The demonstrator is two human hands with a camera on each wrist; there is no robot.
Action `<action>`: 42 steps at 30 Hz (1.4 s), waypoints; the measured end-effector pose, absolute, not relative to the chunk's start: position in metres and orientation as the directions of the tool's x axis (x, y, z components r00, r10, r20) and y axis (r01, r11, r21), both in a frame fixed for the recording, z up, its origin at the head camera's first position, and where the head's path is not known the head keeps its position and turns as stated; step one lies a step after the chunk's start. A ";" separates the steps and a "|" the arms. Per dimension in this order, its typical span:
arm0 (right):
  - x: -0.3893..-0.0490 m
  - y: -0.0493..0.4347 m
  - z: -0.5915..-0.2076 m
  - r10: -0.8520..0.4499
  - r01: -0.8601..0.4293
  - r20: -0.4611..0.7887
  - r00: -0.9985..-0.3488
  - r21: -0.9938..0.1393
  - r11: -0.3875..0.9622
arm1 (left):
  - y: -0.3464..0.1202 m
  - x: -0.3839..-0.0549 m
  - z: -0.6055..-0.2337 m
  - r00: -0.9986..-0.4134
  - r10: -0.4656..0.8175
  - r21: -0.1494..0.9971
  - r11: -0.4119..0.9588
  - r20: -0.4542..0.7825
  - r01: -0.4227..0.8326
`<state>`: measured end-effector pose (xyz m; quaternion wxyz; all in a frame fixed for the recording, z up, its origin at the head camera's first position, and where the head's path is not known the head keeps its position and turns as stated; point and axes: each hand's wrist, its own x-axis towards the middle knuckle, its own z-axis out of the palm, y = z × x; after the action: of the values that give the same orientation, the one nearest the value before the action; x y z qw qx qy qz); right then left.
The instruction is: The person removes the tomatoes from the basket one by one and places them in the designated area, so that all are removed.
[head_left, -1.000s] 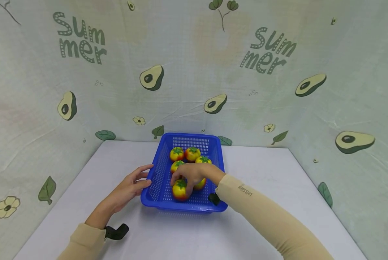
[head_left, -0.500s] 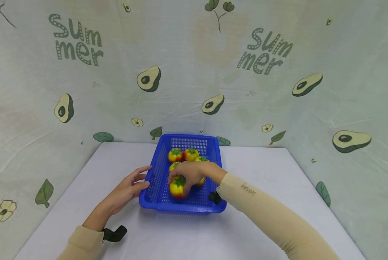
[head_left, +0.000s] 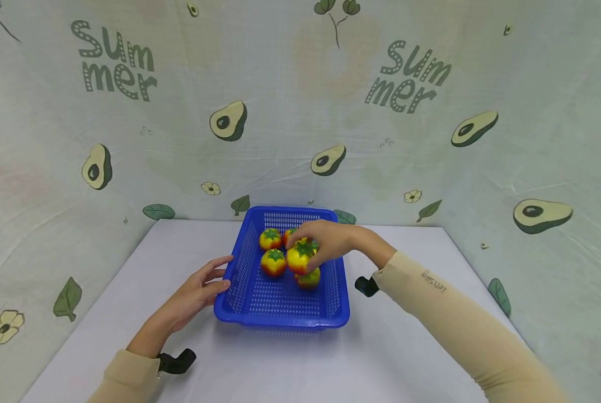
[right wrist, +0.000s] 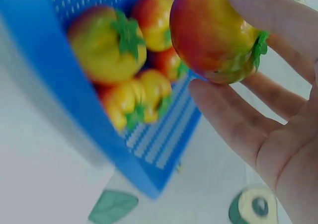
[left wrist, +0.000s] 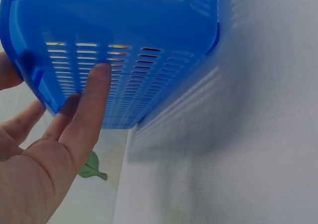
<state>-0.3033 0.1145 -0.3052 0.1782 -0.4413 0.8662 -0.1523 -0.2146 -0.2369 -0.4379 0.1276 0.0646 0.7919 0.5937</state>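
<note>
A blue plastic basket (head_left: 280, 320) with perforated walls holds several yellow-and-red tomatoes with green star-shaped tops, one tomato (head_left: 273, 263) lying at its left. My right hand (head_left: 325, 240) grips another tomato (right wrist: 213, 33) between thumb and fingers, raised over the basket's right half. In the head view this hand and its tomato partly cover the ones behind. My left hand (head_left: 197, 291) is at the basket's left rim, its fingers extended. The left wrist view shows one finger (left wrist: 97, 85) straight along the slotted outer wall.
The basket stands on a white-covered table (head_left: 406, 280). A pale cloth (head_left: 280, 73) printed with avocados and leaves hangs behind and along both sides. Black wrist devices show on the left wrist (head_left: 177, 362) and right wrist (head_left: 367, 286).
My right hand has lifted the tomato from the basket's front part and carried it up and to the right. The left hand stays at the rim. The view has shifted slightly.
</note>
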 end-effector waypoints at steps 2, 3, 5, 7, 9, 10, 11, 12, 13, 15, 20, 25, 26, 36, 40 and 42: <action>-0.306 0.126 -0.300 -0.813 -0.706 -0.156 -0.561 -0.422 0.568 | -0.237 -0.215 -0.438 -0.959 0.254 0.957 0.286 -0.124 -0.048; -0.307 0.132 -0.298 -0.809 -0.702 -0.149 -0.569 -0.424 0.571 | -0.237 -0.214 -0.438 -0.959 0.255 0.957 0.285 -0.123 -0.047; -0.309 0.143 -0.292 -0.795 -0.689 -0.138 -0.591 -0.426 0.586 | -0.237 -0.214 -0.438 -0.958 0.258 0.958 0.283 -0.123 -0.047; -0.311 0.155 -0.286 -0.782 -0.673 -0.125 -0.610 -0.438 0.595 | -0.237 -0.214 -0.437 -0.958 0.259 0.958 0.281 -0.123 -0.047; -0.313 0.166 -0.279 -0.767 -0.658 -0.109 -0.632 -0.447 0.606 | -0.237 -0.214 -0.437 -0.958 0.258 0.959 0.281 -0.122 -0.047; -0.314 0.172 -0.277 -0.758 -0.650 -0.100 -0.644 -0.450 0.612 | -0.237 -0.214 -0.436 -0.958 0.258 0.958 0.282 -0.122 -0.047; -0.315 0.177 -0.274 -0.748 -0.640 -0.092 -0.657 -0.455 0.619 | -0.238 -0.214 -0.436 -0.958 0.259 0.958 0.282 -0.122 -0.046; -0.316 0.183 -0.273 -0.740 -0.635 -0.082 -0.668 -0.455 0.624 | -0.238 -0.214 -0.436 -0.959 0.258 0.959 0.281 -0.122 -0.046; -0.318 0.188 -0.271 -0.728 -0.628 -0.076 -0.682 -0.450 0.635 | -0.238 -0.214 -0.436 -0.959 0.256 0.958 0.282 -0.122 -0.046; -0.321 0.199 -0.270 -0.707 -0.615 -0.062 -0.705 -0.443 0.652 | -0.238 -0.214 -0.435 -0.960 0.254 0.958 0.283 -0.121 -0.046; -0.330 0.226 -0.275 -0.646 -0.578 -0.037 -0.762 -0.411 0.705 | -0.237 -0.214 -0.435 -0.961 0.248 0.957 0.285 -0.125 -0.051; -0.338 0.248 -0.285 -0.582 -0.535 -0.015 -0.813 -0.378 0.756 | -0.235 -0.214 -0.435 -0.961 0.245 0.957 0.285 -0.128 -0.055; -0.339 0.252 -0.287 -0.573 -0.527 -0.012 -0.819 -0.378 0.761 | -0.234 -0.214 -0.435 -0.961 0.245 0.957 0.286 -0.130 -0.056; -0.354 0.275 -0.312 -0.502 -0.459 -0.019 -0.865 -0.376 0.805 | -0.232 -0.213 -0.436 -0.960 0.236 0.951 0.299 -0.148 -0.073; -0.360 0.276 -0.323 -0.491 -0.439 -0.040 -0.870 -0.390 0.809 | -0.233 -0.212 -0.436 -0.962 0.226 0.949 0.304 -0.153 -0.080; -0.363 0.276 -0.329 -0.494 -0.437 -0.051 -0.868 -0.394 0.809 | -0.234 -0.212 -0.435 -0.962 0.224 0.948 0.308 -0.155 -0.081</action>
<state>-0.3632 0.2762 -0.3294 0.0757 -0.2454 0.9479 -0.1885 -0.2117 -0.2336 -0.4351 0.1298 0.0447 0.7984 0.5863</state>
